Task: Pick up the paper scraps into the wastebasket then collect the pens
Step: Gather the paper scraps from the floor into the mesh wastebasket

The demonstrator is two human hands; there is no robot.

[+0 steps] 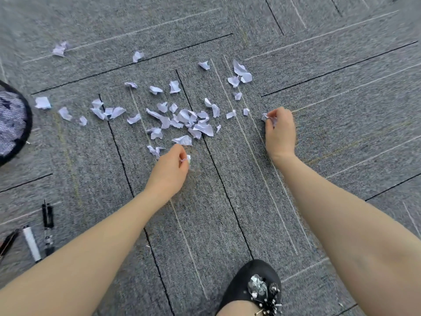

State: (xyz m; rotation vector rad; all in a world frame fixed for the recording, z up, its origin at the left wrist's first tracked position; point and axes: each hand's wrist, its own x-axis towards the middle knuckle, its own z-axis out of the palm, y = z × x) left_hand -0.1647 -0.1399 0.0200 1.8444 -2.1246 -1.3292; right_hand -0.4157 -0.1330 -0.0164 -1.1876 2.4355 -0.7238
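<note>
On the grey carpet, paper scraps were scattered — one pinched in each of the hands, left and right; wastebasket far left, apparently three pens below it.

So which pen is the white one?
The middle pen of the three lying at bottom left. It is white; the pen on its right and the one at the edge are dark.

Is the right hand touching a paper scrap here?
Touching. The head view shows the right hand with its fingers pinching a white paper scrap on the carpet.
</note>
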